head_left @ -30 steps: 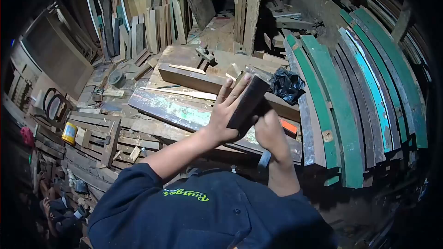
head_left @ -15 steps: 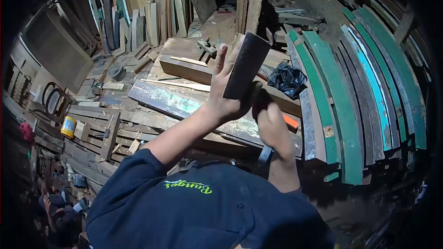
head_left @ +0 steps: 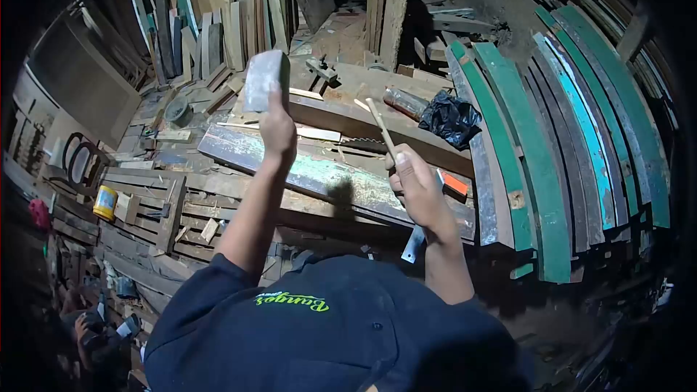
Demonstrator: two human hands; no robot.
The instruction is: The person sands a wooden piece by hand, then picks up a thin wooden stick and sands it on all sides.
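Observation:
My left hand (head_left: 277,127) grips a rectangular block (head_left: 263,81) with a pale grey, worn face and a dark side, held up above the bench. The thumb lies against its face; the other fingers are hidden behind it. My right hand (head_left: 417,183) is closed around a thin, light-coloured wooden stick (head_left: 380,125) that points up and to the left. Below the hands lies a board with flaking white and green paint (head_left: 312,174). A twisted drill bit (head_left: 363,139) rests on the bench between the hands. Beside my right hand sits an orange piece (head_left: 454,184).
A metal strip with a hole (head_left: 413,245) shows behind my right wrist. A black plastic bag (head_left: 450,122) lies at the bench's right, near several long green boards (head_left: 526,160). A yellow container (head_left: 106,201) stands left. Another person (head_left: 91,337) is at lower left.
My hands have moved apart. My left hand has swung left with the block, turning its pale face into view. My right hand has come out from behind the block, showing the stick.

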